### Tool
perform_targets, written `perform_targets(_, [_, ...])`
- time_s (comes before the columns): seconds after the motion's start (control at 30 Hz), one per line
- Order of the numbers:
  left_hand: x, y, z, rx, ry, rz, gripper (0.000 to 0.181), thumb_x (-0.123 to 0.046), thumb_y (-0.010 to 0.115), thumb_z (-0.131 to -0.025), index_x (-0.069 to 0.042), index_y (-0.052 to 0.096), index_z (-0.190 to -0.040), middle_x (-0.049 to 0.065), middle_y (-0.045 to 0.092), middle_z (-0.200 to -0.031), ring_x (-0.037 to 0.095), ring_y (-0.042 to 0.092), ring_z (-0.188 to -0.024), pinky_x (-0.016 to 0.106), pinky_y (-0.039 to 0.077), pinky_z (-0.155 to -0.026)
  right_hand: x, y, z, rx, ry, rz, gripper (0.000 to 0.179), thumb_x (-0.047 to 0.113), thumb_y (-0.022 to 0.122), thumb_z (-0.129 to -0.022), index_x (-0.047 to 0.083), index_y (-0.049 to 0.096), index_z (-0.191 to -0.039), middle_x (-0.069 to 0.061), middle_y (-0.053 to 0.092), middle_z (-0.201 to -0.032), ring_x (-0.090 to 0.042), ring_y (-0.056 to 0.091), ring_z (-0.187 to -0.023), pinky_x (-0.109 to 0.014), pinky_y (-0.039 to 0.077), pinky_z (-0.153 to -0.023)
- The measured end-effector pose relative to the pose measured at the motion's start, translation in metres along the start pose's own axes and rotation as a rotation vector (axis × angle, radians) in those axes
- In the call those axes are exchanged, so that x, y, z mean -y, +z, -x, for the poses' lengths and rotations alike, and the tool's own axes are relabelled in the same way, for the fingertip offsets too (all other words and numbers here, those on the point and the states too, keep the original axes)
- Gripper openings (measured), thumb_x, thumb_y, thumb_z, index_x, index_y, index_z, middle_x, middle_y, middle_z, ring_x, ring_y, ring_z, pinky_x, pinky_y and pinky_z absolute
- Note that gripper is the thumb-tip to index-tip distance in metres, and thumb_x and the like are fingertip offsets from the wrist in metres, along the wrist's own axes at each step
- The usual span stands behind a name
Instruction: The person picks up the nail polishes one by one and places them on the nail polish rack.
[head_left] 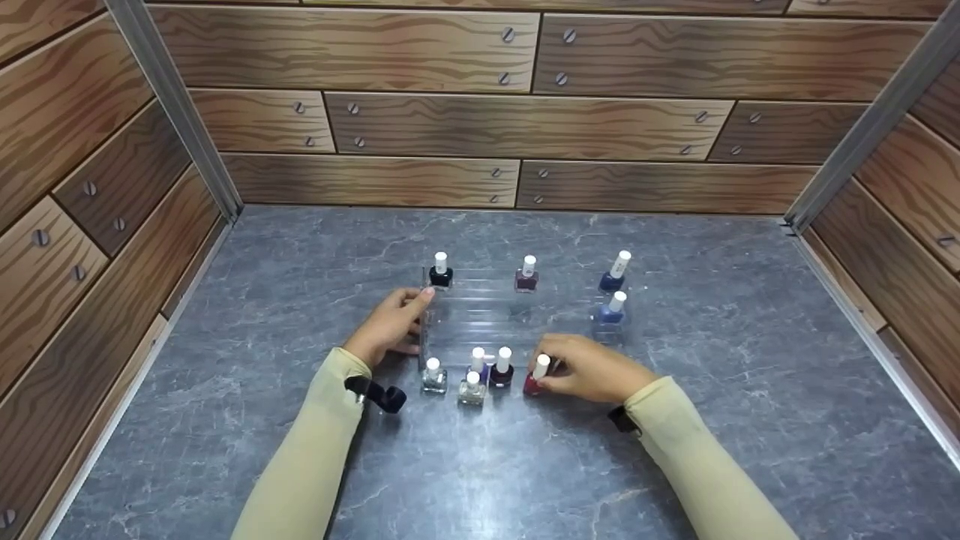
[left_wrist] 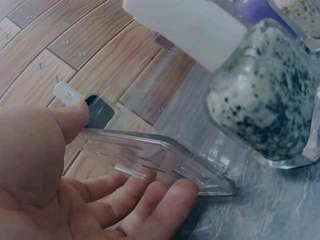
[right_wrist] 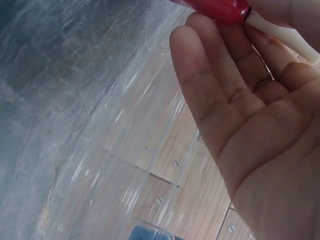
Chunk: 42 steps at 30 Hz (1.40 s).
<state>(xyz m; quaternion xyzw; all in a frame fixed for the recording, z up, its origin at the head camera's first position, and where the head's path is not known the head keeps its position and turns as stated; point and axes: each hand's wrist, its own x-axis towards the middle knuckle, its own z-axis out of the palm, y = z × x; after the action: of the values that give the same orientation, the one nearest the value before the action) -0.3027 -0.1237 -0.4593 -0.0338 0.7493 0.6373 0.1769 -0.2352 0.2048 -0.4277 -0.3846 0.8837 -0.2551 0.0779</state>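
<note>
A clear tiered plastic rack [head_left: 480, 316] stands mid-table. My left hand [head_left: 391, 319] grips its left side panel [left_wrist: 160, 145], thumb at the upper edge beside a black nail polish bottle [head_left: 441, 276] and fingers against the outer face. With thumb and fingers, my right hand [head_left: 596, 367] pinches a red nail polish bottle [head_left: 532, 385] with a white cap, at the rack's front edge. The right wrist view shows only part of the red bottle [right_wrist: 220, 9], up at the fingertips. On the rack's back tier, a dark plum polish bottle [head_left: 526, 281] stands upright.
At the rack's right end are a dark blue bottle [head_left: 612, 283] and a lighter blue one [head_left: 611, 313]. In front stand a speckled bottle [head_left: 433, 379], a glittery clear one [head_left: 472, 393], a purple one [head_left: 480, 370] and a dark one [head_left: 501, 374]. Wood-patterned walls [head_left: 450, 120] enclose the table.
</note>
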Motion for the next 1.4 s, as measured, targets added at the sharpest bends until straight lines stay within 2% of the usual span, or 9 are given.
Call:
perform_targets(0.17, [-0.0007,0.0009,0.0006,-0.001,0.014,-0.004,0.053,-0.055,0.056,-0.103,-0.011,0.054,-0.133,0.015,0.055,-0.120,0.026,0.059,-0.098,0.038,0.065,-0.070,0.0002,-0.0005,-0.0001,0.006,0.016,0.002,0.011,0.013,0.075,-0.094,0.015,0.067,-0.101,0.006,0.066,-0.100,-0.017,0.064,-0.091,-0.036,0.060,-0.084])
perform_targets(0.47, [-0.0011,0.0011,0.0003,0.006,0.009,-0.004,0.048,-0.054,0.053,-0.105,-0.012,0.055,-0.129,0.013,0.055,-0.114,0.024,0.059,-0.093,0.033,0.063,-0.065,-0.0030,-0.0005,0.0004,0.006,0.030,-0.059,0.009,0.014,0.076,-0.094,0.016,0.069,-0.101,0.006,0.067,-0.101,-0.021,0.066,-0.094,-0.037,0.060,-0.086])
perform_targets(0.77, [-0.0012,-0.0001,-0.0004,0.016,0.006,-0.001,0.053,-0.056,0.054,-0.104,-0.012,0.053,-0.134,0.016,0.055,-0.120,0.025,0.060,-0.097,0.035,0.065,-0.069,-0.0042,-0.0004,0.0006,0.016,0.054,-0.084,0.009,0.016,0.076,-0.094,0.017,0.070,-0.100,0.007,0.067,-0.101,-0.016,0.065,-0.093,-0.037,0.060,-0.085])
perform_targets(1.0, [0.0016,-0.0027,-0.0006,0.033,0.008,0.016,0.052,-0.055,0.055,-0.104,-0.012,0.052,-0.133,0.015,0.053,-0.123,0.024,0.058,-0.097,0.035,0.065,-0.069,-0.0047,-0.0015,0.0002,0.015,0.036,-0.094,0.009,0.014,0.076,-0.094,0.015,0.070,-0.100,0.006,0.067,-0.100,-0.015,0.066,-0.093,-0.034,0.061,-0.086])
perform_targets(1.2, [0.0022,-0.0042,-0.0016,0.042,0.018,0.016,0.049,-0.054,0.058,-0.103,-0.012,0.054,-0.128,0.015,0.056,-0.118,0.025,0.060,-0.098,0.037,0.065,-0.071,-0.0054,-0.0022,0.0010,0.024,0.056,-0.090,0.009,0.017,0.076,-0.094,0.018,0.070,-0.099,0.007,0.067,-0.100,-0.012,0.064,-0.092,-0.035,0.061,-0.085])
perform_targets(1.4, [0.0045,-0.0079,-0.0030,0.051,0.023,0.043,0.051,-0.050,0.063,-0.101,-0.010,0.055,-0.132,0.016,0.059,-0.123,0.025,0.061,-0.099,0.039,0.066,-0.073,-0.0059,-0.0005,-0.0002,0.033,0.069,-0.090,0.010,0.018,0.076,-0.094,0.018,0.068,-0.100,0.008,0.066,-0.099,-0.014,0.064,-0.091,-0.038,0.061,-0.084])
